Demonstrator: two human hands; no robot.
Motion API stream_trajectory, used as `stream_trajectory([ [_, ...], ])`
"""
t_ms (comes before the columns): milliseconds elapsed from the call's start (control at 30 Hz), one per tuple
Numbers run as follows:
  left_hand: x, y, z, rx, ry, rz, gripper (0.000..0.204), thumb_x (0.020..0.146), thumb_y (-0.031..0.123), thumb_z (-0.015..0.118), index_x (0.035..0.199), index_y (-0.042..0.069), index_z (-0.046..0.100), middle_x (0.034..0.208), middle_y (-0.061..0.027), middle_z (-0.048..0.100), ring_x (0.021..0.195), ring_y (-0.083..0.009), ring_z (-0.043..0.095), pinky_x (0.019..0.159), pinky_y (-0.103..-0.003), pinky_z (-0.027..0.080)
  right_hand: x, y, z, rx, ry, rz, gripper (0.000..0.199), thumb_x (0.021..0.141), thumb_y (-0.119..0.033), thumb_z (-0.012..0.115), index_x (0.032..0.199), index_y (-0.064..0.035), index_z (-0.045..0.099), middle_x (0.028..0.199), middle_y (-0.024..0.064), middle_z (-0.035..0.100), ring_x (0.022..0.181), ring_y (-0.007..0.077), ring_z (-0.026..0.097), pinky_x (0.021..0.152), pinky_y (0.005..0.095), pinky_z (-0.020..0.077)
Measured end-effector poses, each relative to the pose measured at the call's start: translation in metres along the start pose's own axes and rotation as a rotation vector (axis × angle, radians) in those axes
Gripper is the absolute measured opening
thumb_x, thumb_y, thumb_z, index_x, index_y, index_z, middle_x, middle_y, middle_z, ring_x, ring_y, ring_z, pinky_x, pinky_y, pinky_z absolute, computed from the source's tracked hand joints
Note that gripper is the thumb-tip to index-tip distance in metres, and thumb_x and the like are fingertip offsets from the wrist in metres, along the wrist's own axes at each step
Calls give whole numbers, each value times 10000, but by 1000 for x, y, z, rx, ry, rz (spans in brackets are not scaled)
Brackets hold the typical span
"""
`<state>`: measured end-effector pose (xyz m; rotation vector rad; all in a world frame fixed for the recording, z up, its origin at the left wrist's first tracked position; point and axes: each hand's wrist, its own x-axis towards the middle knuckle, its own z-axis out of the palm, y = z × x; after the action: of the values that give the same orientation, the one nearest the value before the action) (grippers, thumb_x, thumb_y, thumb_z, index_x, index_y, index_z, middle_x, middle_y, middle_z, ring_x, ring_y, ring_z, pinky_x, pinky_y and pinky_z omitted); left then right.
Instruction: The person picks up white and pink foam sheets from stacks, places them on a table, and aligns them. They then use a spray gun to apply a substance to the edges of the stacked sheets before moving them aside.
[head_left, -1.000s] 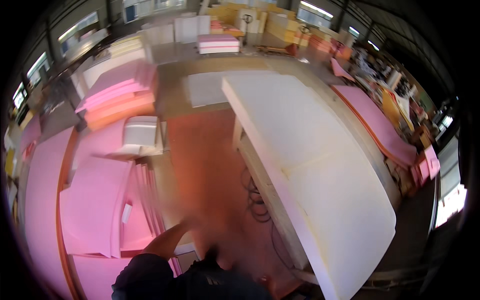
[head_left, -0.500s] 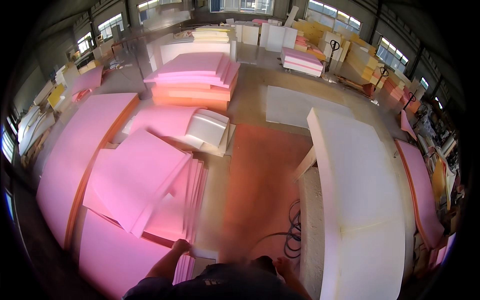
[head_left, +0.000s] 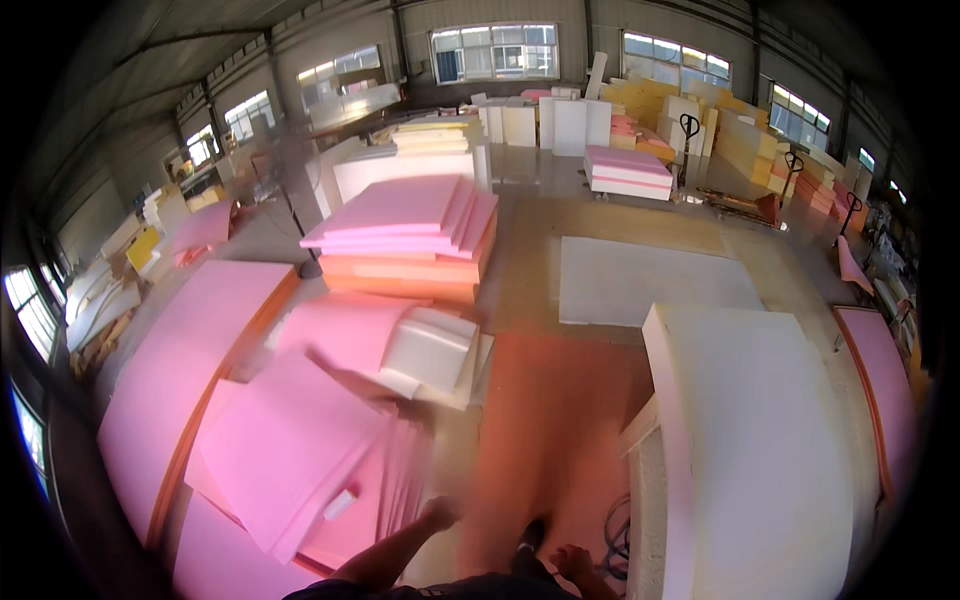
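Note:
My left hand [head_left: 440, 513] hangs beside the right edge of a messy pile of pink foam sheets [head_left: 295, 450]. Motion smears its fingers, and I see nothing held in it. Lower down, my right hand [head_left: 572, 562] hangs over the red-brown floor strip [head_left: 545, 420], with loosely bent fingers and nothing visible in them. It is nearest to a coil of dark hose or cable [head_left: 618, 535] and to the long white foam block [head_left: 760, 440] on my right. A small white piece [head_left: 340, 504] lies on the pink pile. My foot [head_left: 531, 535] shows between my hands.
Ahead on the left stand a curved pink sheet over white foam [head_left: 430, 350] and a taller pink and orange stack [head_left: 400, 230]. A flat white sheet [head_left: 650, 280] lies on the floor ahead. Pallet jacks [head_left: 740, 205] and yellow foam stacks [head_left: 745, 145] are at the far right.
My view has tilted up, so the stacks sit lower and more of the far wall shows. My left hand has swung forward and right, off the pile's edge. I have moved slightly forward.

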<state>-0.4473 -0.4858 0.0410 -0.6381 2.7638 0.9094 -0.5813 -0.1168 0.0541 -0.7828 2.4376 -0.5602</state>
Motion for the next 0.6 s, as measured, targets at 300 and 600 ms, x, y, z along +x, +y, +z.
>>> stream_trajectory([
  [300, 125, -2, -87, -22, 177, -14, 302, 732, 256, 797, 995, 126, 725, 797, -42, 731, 767, -217, 706, 765, -369, 556, 224, 5, -111, 78, 150, -43, 315, 820, -365, 611, 834, -57, 673, 848, 229, 681, 866, 424, 661, 773, 488, 538],
  [600, 143, -181, -50, 419, -604, -243, 366, 862, 496, 611, 1116, 257, 721, 1127, -19, 694, 1050, -253, 650, 881, -469, 521, 469, -46, -205, 91, 75, -106, 362, 811, -375, 638, 1013, -84, 710, 915, 200, 705, 920, 388, 678, 816, 447, 546],
])
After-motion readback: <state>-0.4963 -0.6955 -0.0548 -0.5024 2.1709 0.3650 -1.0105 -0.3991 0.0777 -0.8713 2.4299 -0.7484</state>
